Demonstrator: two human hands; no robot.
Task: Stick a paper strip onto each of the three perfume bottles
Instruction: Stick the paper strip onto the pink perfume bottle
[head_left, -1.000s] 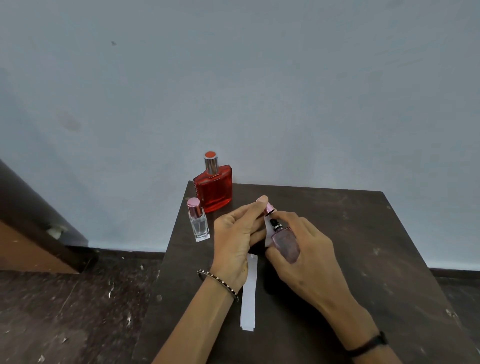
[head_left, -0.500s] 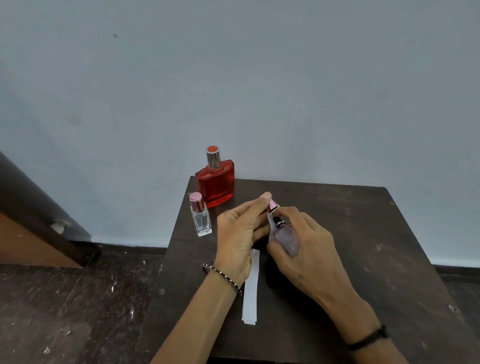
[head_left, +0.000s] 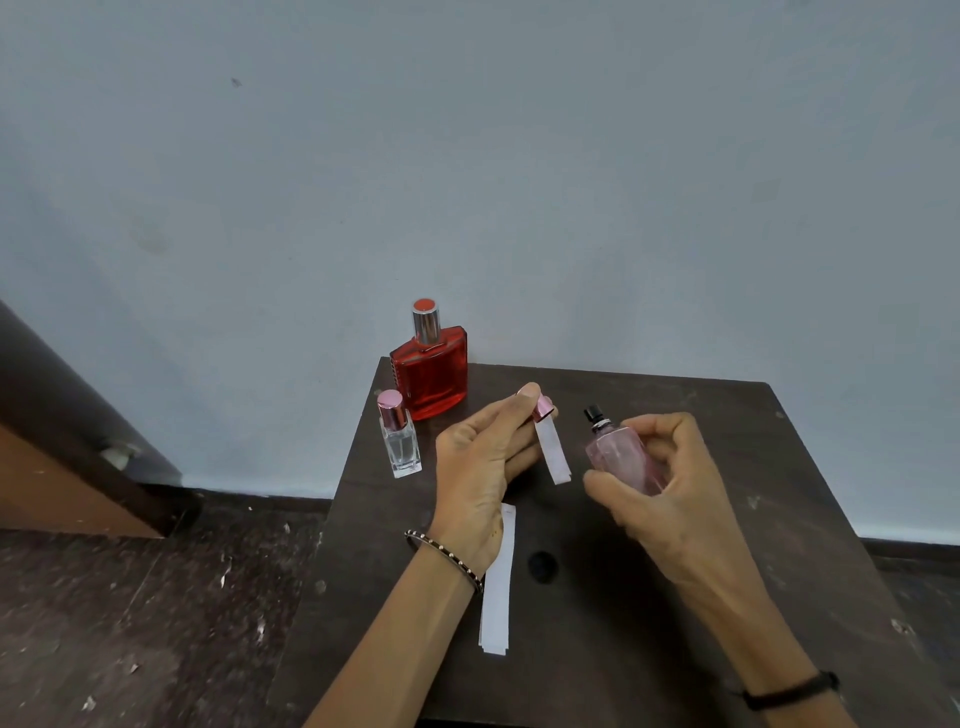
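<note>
My right hand (head_left: 660, 488) grips a pink perfume bottle (head_left: 621, 457), tilted, its black spray nozzle bare at the top. My left hand (head_left: 483, 467) pinches the bottle's pink cap (head_left: 542, 408) together with a white paper strip (head_left: 553, 451) that hangs down from the fingers. The two hands are a little apart above the dark table (head_left: 675, 597). A red perfume bottle (head_left: 430, 371) with a silver cap stands at the table's far left corner. A small clear bottle (head_left: 399, 436) with a pink cap stands just in front of it. More white paper strips (head_left: 498, 587) lie on the table under my left wrist.
The table stands against a pale blue wall (head_left: 467, 156). Its left edge drops to a dark, speckled floor (head_left: 130, 623). A brown wooden piece (head_left: 62, 467) leans at the far left. There is a round hole (head_left: 542, 565) in the tabletop near the strips.
The cap has come off the pink bottle. My left hand has moved left with the cap and the strip, and my right hand has moved right with the bottle.
</note>
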